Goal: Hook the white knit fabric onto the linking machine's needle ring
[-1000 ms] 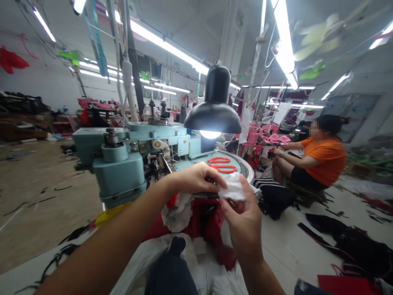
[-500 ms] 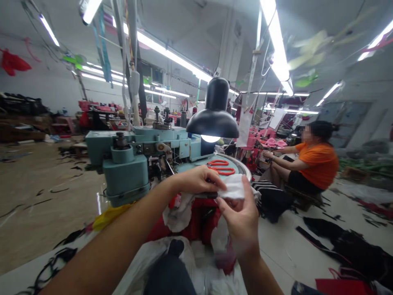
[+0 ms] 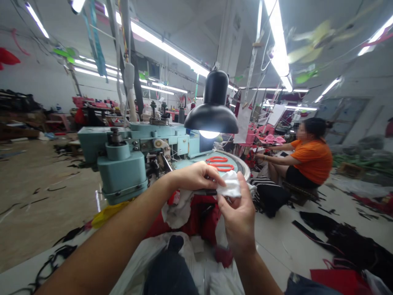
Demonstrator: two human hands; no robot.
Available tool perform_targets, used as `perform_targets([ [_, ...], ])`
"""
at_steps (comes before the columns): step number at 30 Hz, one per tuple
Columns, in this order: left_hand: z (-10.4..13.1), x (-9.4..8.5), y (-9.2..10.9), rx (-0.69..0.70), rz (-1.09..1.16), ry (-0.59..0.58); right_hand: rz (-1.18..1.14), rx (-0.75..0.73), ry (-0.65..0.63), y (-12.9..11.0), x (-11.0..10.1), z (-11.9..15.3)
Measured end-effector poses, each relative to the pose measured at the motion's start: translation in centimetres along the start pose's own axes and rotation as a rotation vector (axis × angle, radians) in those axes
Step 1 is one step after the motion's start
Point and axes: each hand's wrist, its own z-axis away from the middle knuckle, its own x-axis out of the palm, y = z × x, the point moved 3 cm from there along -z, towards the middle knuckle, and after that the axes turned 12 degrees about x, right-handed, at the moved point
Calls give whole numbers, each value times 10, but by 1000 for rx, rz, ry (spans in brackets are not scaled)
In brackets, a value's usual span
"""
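A small piece of white fabric is stretched between my two hands, its surface creased. My left hand pinches its left edge with thumb and fingers. From the right, my right hand grips the same piece, thumb below and fingers behind it. Under my left fingers a short dark strip shows; whether it joins the fabric I cannot tell. Just beyond my hands, red-handled scissors lie on the round top of a teal sewing machine.
A black lamp hangs lit over the machine. White cloth pieces and red fabric lie below my hands. To the right, a person in an orange shirt sits working. Striped black fabric lies between us.
The white fabric looks more bunched and wrinkled than before, with both hands still on it. The whole view has shifted slightly; my hands sit a little further left and higher.
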Motion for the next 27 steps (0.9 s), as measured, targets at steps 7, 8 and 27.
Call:
perform_targets([
  [7, -1, 0, 2, 9, -12, -9, -159, 142, -37, 2, 1, 0],
  [8, -1, 0, 2, 10, -12, -10, -161, 145, -36, 2, 1, 0],
  [27, 0, -1, 0, -6, -34, -2, -67, 128, 21, -5, 2, 2],
])
